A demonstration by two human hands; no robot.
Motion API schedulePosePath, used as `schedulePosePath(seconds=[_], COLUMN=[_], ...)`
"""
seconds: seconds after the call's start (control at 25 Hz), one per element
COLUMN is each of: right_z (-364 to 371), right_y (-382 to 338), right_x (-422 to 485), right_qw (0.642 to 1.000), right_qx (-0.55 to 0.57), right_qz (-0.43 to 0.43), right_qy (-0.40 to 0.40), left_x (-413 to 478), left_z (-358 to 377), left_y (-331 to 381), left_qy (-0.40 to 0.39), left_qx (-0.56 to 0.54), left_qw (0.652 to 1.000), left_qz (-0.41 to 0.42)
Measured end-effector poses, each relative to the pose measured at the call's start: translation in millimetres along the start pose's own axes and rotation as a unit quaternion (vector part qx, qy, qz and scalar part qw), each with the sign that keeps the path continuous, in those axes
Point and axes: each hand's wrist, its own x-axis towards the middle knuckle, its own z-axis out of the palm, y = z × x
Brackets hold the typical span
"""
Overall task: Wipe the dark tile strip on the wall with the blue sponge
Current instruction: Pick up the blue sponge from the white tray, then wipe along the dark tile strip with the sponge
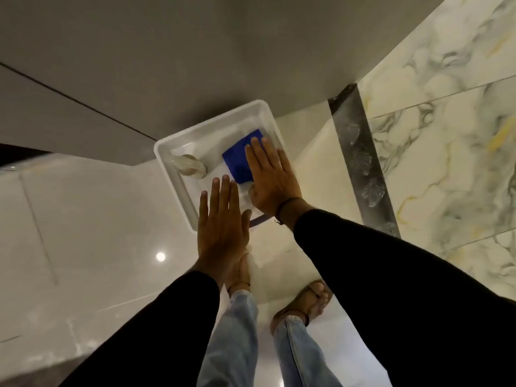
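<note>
A blue sponge (240,160) lies in a white plastic tray (167,160) on the floor, by the foot of the wall. The dark tile strip (360,166) with a leaf relief runs along the marble-patterned wall on the right. My right hand (272,180) is stretched out flat, palm down, above the tray, its fingers over the sponge's right edge; it holds nothing. Flat and open too, my left hand (223,222) hovers over the tray's near corner. Both arms are in black sleeves.
A pale rounded object (190,165) lies in the tray's left part. The glossy cream floor (83,233) spreads left. A grey wall (139,65) rises behind the tray. My feet in sandals (304,303) and light jeans stand below the hands.
</note>
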Motion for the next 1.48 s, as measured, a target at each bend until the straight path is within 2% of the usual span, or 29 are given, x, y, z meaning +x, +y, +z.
schedulePosePath(seconds=[0.16,0.44,0.6,0.8,0.92,1.04,1.28,1.48], right_z=[40,62,31,-44,-86,-83,2,95], right_y=[3,8,4,2,30,75,182,242], right_x=[44,54,50,-5,-54,-116,-248,-305], right_qw=[0.995,0.992,0.998,0.987,0.967,0.939,0.837,0.752], right_qx=[-0.071,-0.101,-0.026,0.14,0.203,0.245,0.334,0.377], right_qz=[-0.066,-0.07,-0.064,-0.014,0.089,0.199,0.413,0.524], right_qy=[-0.031,-0.008,-0.006,0.073,0.124,0.134,0.133,0.133], left_x=[29,41,34,5,-13,-22,-20,41], left_z=[34,46,23,-28,-48,-44,22,111], left_y=[-20,-24,-18,11,49,99,210,252], left_qy=[0.016,0.001,-0.001,-0.016,-0.026,-0.023,-0.026,-0.042], left_qx=[-0.055,-0.123,-0.1,-0.041,-0.013,0.023,0.079,0.134], left_qw=[0.998,0.992,0.995,0.997,0.991,0.982,0.955,0.93], left_qz=[-0.015,-0.021,0.012,0.061,0.129,0.187,0.285,0.34])
